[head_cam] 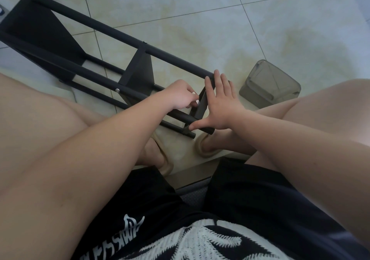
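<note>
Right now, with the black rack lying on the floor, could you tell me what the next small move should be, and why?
Probably hold the right hand pressed flat against the end panel while the left hand seats the small white piece it pinches at the panel's inner face. The rack lies loose on the floor, so the panel could shift otherwise.

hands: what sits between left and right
Head view: the black end panel of the rack stands between the left hand and the right hand, whose straight fingers lie against it.
</note>
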{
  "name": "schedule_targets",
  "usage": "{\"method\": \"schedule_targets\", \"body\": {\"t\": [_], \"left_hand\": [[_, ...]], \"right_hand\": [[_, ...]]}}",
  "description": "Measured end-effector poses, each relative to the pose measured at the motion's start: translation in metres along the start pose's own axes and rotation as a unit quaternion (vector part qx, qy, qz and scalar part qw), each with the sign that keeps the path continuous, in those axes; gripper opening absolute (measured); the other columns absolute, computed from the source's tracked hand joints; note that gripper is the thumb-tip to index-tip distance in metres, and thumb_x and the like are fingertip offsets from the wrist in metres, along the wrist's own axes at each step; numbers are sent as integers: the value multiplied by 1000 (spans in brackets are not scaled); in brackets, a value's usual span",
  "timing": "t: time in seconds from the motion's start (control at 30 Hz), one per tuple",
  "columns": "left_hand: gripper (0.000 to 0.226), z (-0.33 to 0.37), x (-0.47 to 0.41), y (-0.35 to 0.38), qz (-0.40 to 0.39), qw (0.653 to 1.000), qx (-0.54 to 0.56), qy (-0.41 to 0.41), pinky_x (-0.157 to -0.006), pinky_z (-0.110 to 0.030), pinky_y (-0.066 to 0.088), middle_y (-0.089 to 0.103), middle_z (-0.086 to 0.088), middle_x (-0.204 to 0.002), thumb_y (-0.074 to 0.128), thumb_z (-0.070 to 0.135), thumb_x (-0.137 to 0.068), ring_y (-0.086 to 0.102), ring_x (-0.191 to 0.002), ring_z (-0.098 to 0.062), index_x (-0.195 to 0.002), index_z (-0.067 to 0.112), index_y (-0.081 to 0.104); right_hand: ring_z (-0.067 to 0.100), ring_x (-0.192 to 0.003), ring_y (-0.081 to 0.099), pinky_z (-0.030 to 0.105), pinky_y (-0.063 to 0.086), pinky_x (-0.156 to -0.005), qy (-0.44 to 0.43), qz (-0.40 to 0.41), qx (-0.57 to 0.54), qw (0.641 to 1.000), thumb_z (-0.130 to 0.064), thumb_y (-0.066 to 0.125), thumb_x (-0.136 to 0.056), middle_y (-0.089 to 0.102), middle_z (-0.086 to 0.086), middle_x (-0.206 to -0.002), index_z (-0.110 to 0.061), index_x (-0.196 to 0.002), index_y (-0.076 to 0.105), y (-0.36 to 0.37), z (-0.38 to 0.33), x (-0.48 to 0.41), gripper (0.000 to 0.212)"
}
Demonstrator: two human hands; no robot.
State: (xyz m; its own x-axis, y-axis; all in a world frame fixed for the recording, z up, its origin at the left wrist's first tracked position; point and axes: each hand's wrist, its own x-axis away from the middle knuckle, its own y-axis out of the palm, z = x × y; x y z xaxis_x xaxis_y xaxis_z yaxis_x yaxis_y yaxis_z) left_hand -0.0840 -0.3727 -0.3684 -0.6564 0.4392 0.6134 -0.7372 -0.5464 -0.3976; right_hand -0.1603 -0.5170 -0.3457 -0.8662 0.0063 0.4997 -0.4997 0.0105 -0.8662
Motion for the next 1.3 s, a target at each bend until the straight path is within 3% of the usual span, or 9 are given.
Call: {"method": "schedule_targets", "body": {"t": [0.13,0.3,0.47,0.6,0.7,1.03,1.3], "left_hand": [[13,-2,-1,1,28,999,34,-2,-83,-30,50,76,12,-74,61,26,-94,68,-80,-8,-98,23,73],[19,-1,0,3,53,997,50,-7,-81,-29,50,77,8,-77,72,28,-90,67,-77,-5,-106,19,70],[20,0,0,2,49,996,72,-7,-97,-35,50,76,8,-81,66,29,-94,68,-86,-9,-110,18,73],[13,1,0,4,39,998,57,-7,-100,-41,50,75,10,-82,61,31,-98,68,-93,-15,-94,26,72],[26,0,0,3,14,1000,22,-8,-99,-44,50,76,8,-84,56,31,-100,69,-94,-19,-81,27,73],[24,-1,1,5,12,1000,-12,-1,-97,-44,52,77,5,-86,59,30,-98,69,-93,-21,-84,21,76],[21,0,0,3,8,1000,9,-5,-98,-43,52,75,12,-76,61,30,-97,69,-88,-14,-78,31,68]], "right_hand": [[36,-151,-26,49,-14,-121,1,0,-1,1000,-103,49,-48,-32,19,-162,-11,-158,-19,1,0,0,159],[37,-151,-26,49,-15,-121,0,0,2,1000,-104,45,-47,-32,19,-162,-11,-158,-19,1,0,1,159],[37,-151,-26,49,-15,-121,-1,4,1,1000,-103,47,-48,-31,19,-162,-10,-159,-18,2,-1,0,158],[37,-151,-25,49,-14,-121,-1,4,-3,1000,-104,42,-45,-31,19,-162,-11,-159,-18,1,0,1,159],[37,-151,-26,49,-14,-121,-1,2,-4,1000,-105,40,-43,-31,19,-162,-11,-159,-18,1,0,0,160],[36,-151,-26,48,-16,-120,-2,7,-4,1000,-104,44,-46,-32,18,-162,-11,-158,-19,3,0,0,159],[37,-151,-26,49,-15,-121,-2,6,-1,1000,-104,44,-46,-31,20,-162,-10,-159,-18,2,-1,1,159]]}}
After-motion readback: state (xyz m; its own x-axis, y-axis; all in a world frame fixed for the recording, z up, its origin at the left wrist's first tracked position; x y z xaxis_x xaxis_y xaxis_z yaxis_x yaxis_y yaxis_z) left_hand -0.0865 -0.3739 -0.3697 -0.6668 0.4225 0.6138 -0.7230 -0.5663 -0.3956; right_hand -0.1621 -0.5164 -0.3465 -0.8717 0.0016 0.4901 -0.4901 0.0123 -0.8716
